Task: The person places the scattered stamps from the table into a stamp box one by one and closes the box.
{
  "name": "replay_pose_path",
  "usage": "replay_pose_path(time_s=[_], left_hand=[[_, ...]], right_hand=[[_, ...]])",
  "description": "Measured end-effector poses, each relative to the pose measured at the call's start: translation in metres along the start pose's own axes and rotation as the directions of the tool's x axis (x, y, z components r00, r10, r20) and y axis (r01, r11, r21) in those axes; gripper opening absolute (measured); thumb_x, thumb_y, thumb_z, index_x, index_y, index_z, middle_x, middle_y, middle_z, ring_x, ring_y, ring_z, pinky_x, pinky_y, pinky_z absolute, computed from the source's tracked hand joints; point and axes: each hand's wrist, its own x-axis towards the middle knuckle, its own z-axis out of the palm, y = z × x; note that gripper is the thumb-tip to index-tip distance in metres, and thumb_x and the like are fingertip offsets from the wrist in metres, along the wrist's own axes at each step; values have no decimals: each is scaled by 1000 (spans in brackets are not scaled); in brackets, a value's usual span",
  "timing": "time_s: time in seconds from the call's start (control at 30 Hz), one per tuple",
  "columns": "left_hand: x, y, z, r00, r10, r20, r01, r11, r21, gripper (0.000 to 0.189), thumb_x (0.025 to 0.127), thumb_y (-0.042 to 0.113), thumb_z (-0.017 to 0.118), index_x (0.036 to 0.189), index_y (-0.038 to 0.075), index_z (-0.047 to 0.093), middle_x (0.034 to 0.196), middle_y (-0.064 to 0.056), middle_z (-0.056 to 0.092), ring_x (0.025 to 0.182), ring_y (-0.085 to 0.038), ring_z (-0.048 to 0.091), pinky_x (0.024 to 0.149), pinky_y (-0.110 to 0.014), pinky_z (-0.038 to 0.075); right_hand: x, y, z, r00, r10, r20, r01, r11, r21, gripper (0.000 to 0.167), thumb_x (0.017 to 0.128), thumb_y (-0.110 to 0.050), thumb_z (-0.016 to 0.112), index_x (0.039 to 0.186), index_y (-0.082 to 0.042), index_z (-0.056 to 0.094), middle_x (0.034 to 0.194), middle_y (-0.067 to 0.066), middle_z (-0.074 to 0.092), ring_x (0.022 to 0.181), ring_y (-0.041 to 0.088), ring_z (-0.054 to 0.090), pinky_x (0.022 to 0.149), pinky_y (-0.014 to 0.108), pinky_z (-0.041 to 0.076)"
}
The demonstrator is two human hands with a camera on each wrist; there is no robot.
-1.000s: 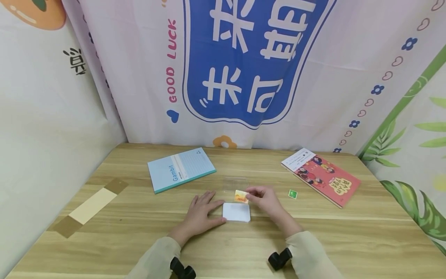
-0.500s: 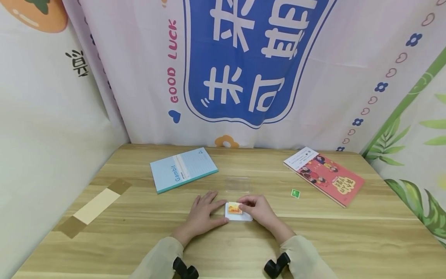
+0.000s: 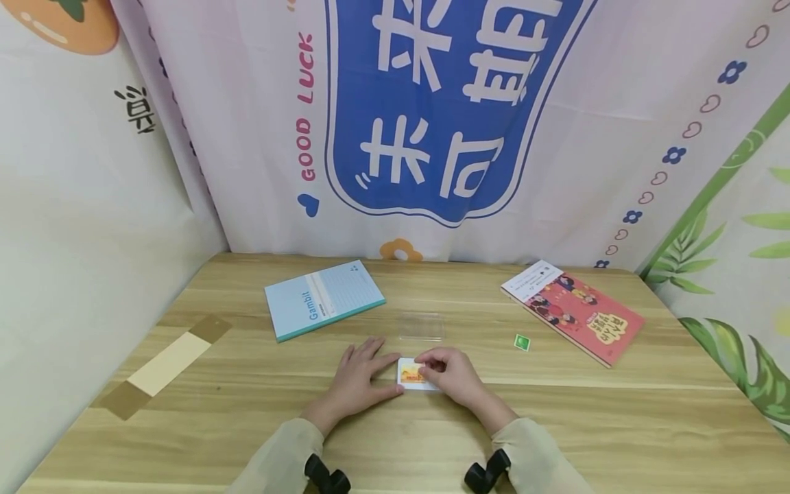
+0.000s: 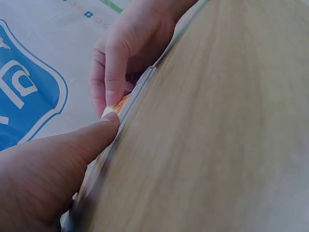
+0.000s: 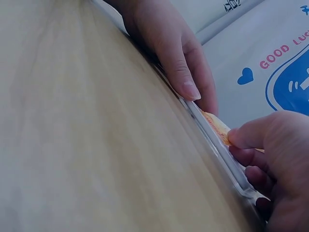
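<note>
A small orange-and-yellow picture piece that looks like a stamp (image 3: 410, 373) lies over a white, round-cornered flat case (image 3: 421, 387). My right hand (image 3: 455, 376) pinches the stamp between thumb and forefinger and hides its right part. Thumb and forefinger of my left hand (image 3: 358, 379) touch the case's left side, with the fingers spread and fairly straight. In the right wrist view the case (image 5: 219, 150) shows a clear rim along its edge, and the stamp (image 5: 216, 126) sits on its top. The left wrist view shows the left thumbtip at the case's near edge.
Just behind the case lies a clear plastic lid-like piece (image 3: 421, 326). A small green stamp (image 3: 522, 342) lies to the right. Farther out are a blue notebook (image 3: 325, 300), a red book (image 3: 574, 312) and a tape-like strip (image 3: 169, 363) on the wooden table (image 3: 395, 439).
My right hand has brought the stamp down and toward me, from above the case's far edge onto its face. The left hand has stayed at the case's left side.
</note>
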Motion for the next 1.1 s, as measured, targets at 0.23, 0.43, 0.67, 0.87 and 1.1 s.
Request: replay_pose_path(time_s=[0.23,0.43,0.67,0.87,1.1], left_hand=[[0,0,-1,1000,2,-8,-2,1000,6,56,74,50,59,120,17,54,133,-15,32,124,-30,21,96,-54,8],[0,-1,0,1000,4,-10,-4,1000,9,56,75,50,59,120,16,54,133,-15,32,124,-31,21,96,-54,8],[0,-1,0,1000,3,0,-3,1000,6,57,75,52,57,120,16,53,133,-15,32,124,-31,21,96,-53,8],[1,0,-1,1000,-9,-1,9,1000,5,56,75,50,59,120,16,53,133,-14,32,124,-30,20,96,-53,7],[1,-1,2,1000,-17,2,17,1000,9,59,73,54,57,120,18,54,133,-13,32,124,-30,20,96,-53,8]], right_hand=[[1,4,2,999,-39,-13,38,997,-74,9,75,-4,65,83,-6,67,68,-5,50,62,10,45,54,22,39],[1,3,3,998,-51,-27,48,992,-114,8,73,-4,66,81,-6,67,69,-6,49,62,9,46,55,21,41],[0,2,3,999,-42,-33,37,992,-120,9,73,-4,66,82,-6,67,71,-6,50,64,8,46,56,21,41],[2,2,0,997,-36,-62,32,998,-50,11,74,-4,66,85,-3,66,69,-3,51,62,10,45,53,22,40],[0,-18,-24,990,97,-103,-85,989,117,19,74,2,64,92,6,63,70,3,53,64,14,47,55,20,39]])
